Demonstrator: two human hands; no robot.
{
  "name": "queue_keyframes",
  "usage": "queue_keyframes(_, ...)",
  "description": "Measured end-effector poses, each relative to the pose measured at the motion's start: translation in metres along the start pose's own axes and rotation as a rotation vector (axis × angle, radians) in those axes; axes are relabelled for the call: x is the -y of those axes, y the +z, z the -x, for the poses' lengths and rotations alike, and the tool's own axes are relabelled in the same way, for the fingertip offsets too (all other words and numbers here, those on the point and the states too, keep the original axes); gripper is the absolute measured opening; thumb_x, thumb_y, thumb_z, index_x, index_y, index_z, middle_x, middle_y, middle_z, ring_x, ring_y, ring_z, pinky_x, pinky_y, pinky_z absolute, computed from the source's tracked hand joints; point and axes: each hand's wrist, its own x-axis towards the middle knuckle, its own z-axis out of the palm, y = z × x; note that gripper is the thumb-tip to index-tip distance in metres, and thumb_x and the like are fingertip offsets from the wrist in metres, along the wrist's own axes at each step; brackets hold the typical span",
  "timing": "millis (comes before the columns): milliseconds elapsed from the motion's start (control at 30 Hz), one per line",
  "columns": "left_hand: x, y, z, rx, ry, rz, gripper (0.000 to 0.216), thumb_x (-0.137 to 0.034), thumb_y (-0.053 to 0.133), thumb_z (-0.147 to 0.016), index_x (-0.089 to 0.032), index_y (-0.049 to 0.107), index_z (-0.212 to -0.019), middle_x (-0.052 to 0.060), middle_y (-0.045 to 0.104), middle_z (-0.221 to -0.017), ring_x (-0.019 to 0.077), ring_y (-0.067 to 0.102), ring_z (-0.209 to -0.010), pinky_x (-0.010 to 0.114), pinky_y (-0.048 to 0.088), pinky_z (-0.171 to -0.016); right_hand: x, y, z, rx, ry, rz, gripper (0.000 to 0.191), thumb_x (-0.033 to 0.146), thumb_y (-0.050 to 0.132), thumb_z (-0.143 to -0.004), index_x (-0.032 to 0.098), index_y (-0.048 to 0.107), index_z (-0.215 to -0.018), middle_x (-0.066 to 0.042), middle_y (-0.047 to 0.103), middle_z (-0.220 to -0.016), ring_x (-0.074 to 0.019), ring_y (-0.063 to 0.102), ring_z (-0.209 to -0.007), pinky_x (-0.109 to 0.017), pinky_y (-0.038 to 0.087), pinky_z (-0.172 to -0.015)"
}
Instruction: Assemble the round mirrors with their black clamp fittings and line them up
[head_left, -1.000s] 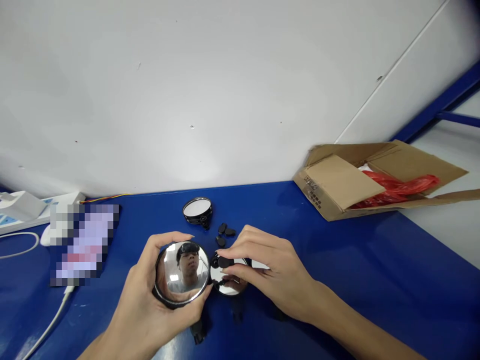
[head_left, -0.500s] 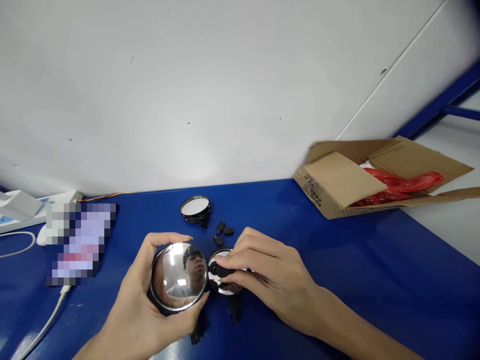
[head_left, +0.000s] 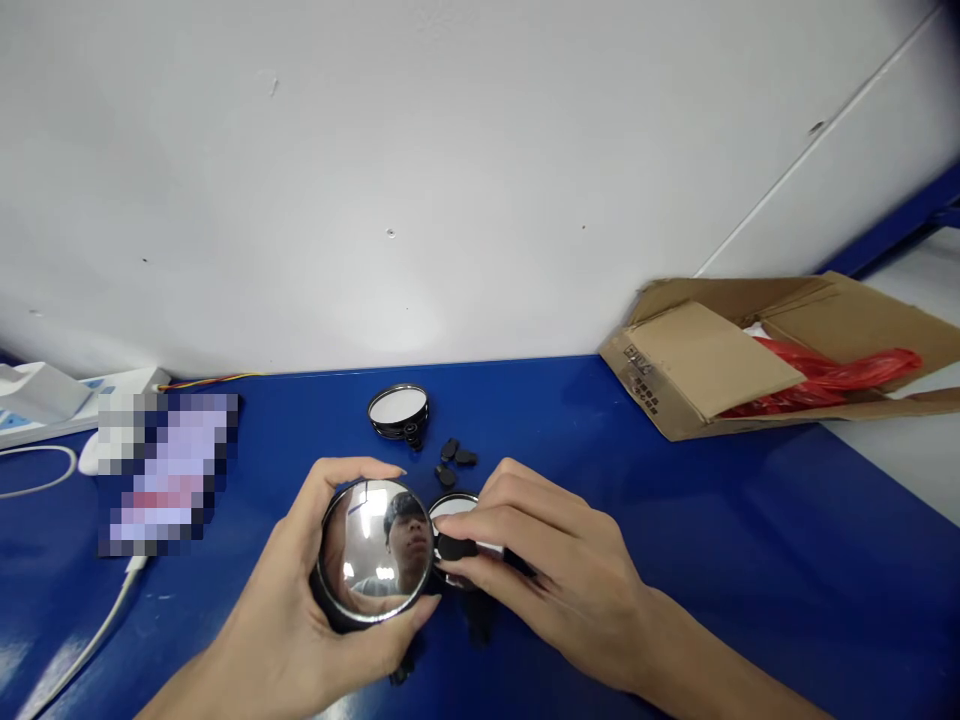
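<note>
My left hand is wrapped round the rim of a round mirror with a black housing, its glass facing up toward me. My right hand pinches a small black plastic part between thumb and fingers, close against the right edge of that mirror. The part's left end is hidden there. Beneath my right fingers lies a second round mirror, mostly covered. Farther back, a third round mirror rests on the blue table, a black stem at its front. Several small black parts lie between it and my hands.
An open cardboard box with a red plastic bag stands at the right. To the left are a blurred-out phone on a white cable and a white power strip. A white wall rises behind the table.
The view has shifted slightly. The held mirror now overlaps the left end of the black part, whose round end showed before. Both hands keep their grip.
</note>
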Motion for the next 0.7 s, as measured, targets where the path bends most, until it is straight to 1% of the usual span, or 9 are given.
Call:
queue_keyframes(67, 0.004, -0.006, -0.006, 0.023, 0.07, -0.079, 0.061, -0.038, 0.092, -0.087, -0.038, 0.06, -0.139, 0.001, 0.072, -0.119, 0.0223, 0.076, -0.095, 0.033, 0.069, -0.075, -0.001, 0.001, -0.001, -0.015, -0.022, 0.034, 0.019, 0.007, 0.08, -0.102, 0.012, 0.078, -0.12, -0.007, 0.076, -0.093, -0.0168, 0.061, -0.081, -0.034, 0.056, -0.075)
queue_keyframes(133, 0.008, -0.011, -0.011, 0.016, 0.147, -0.18, 0.06, -0.039, 0.092, -0.088, -0.04, 0.064, -0.142, 0.004, 0.064, -0.129, 0.025, 0.072, -0.109, 0.04, 0.069, -0.089, -0.002, 0.002, -0.001, -0.033, -0.042, 0.059, 0.019, 0.005, 0.079, -0.101, 0.011, 0.078, -0.12, -0.006, 0.074, -0.089, -0.0164, 0.06, -0.079, -0.034, 0.056, -0.074)
queue_keyframes(200, 0.01, -0.014, -0.014, 0.009, 0.191, -0.26, 0.063, -0.04, 0.092, -0.089, -0.043, 0.066, -0.146, 0.005, 0.056, -0.134, 0.027, 0.067, -0.119, 0.047, 0.066, -0.101, -0.004, 0.002, -0.002, -0.044, -0.065, 0.075, 0.018, 0.006, 0.079, -0.101, 0.011, 0.078, -0.119, -0.005, 0.072, -0.087, -0.016, 0.058, -0.077, -0.034, 0.055, -0.073)
queue_keyframes(233, 0.011, -0.016, -0.015, 0.011, 0.202, -0.28, 0.064, -0.04, 0.092, -0.089, -0.045, 0.066, -0.147, 0.004, 0.053, -0.135, 0.0275, 0.065, -0.122, 0.048, 0.064, -0.104, -0.004, 0.002, -0.002, -0.043, -0.074, 0.082, 0.018, 0.007, 0.079, -0.102, 0.011, 0.078, -0.119, -0.005, 0.071, -0.086, -0.0159, 0.058, -0.076, -0.034, 0.055, -0.072)
queue_keyframes(300, 0.012, -0.018, -0.017, 0.031, 0.218, -0.289, 0.065, -0.038, 0.091, -0.09, -0.047, 0.065, -0.149, 0.004, 0.053, -0.135, 0.0275, 0.064, -0.122, 0.049, 0.063, -0.104, -0.004, 0.001, -0.002, -0.032, -0.084, 0.095, 0.017, 0.01, 0.079, -0.103, 0.012, 0.077, -0.12, -0.004, 0.071, -0.087, -0.0159, 0.058, -0.076, -0.034, 0.056, -0.073)
queue_keyframes(400, 0.012, -0.022, -0.019, 0.093, 0.236, -0.265, 0.07, -0.035, 0.093, -0.088, -0.048, 0.065, -0.151, 0.004, 0.057, -0.135, 0.0281, 0.066, -0.121, 0.047, 0.063, -0.102, -0.003, -0.001, -0.002, -0.006, -0.07, 0.091, 0.015, 0.015, 0.079, -0.106, 0.014, 0.077, -0.121, -0.004, 0.072, -0.088, -0.0162, 0.059, -0.077, -0.034, 0.057, -0.076)
queue_keyframes(600, 0.014, -0.031, -0.024, 0.166, 0.214, -0.166, 0.08, -0.033, 0.098, -0.083, -0.049, 0.066, -0.154, 0.002, 0.066, -0.118, 0.0255, 0.071, -0.105, 0.043, 0.063, -0.092, -0.002, -0.005, -0.002, 0.019, -0.043, 0.052, 0.017, 0.022, 0.084, -0.104, 0.017, 0.077, -0.118, -0.002, 0.076, -0.088, -0.016, 0.062, -0.075, -0.036, 0.053, -0.077)
queue_keyframes(633, 0.015, -0.034, -0.025, 0.176, 0.194, -0.142, 0.083, -0.033, 0.099, -0.081, -0.047, 0.065, -0.156, 0.003, 0.067, -0.119, 0.026, 0.072, -0.106, 0.044, 0.064, -0.094, -0.002, -0.006, -0.002, 0.033, -0.04, 0.052, 0.019, 0.025, 0.085, -0.104, 0.018, 0.077, -0.12, -0.001, 0.076, -0.087, -0.0162, 0.063, -0.075, -0.037, 0.052, -0.077)
queue_keyframes(700, 0.016, -0.04, -0.028, 0.212, 0.133, -0.078, 0.088, -0.034, 0.1, -0.078, -0.044, 0.064, -0.158, 0.005, 0.07, -0.127, 0.0286, 0.073, -0.115, 0.045, 0.062, -0.105, -0.002, -0.009, -0.003, 0.048, -0.046, 0.046, 0.022, 0.028, 0.083, -0.106, 0.018, 0.076, -0.125, 0.0, 0.076, -0.086, -0.0165, 0.065, -0.076, -0.037, 0.049, -0.076)
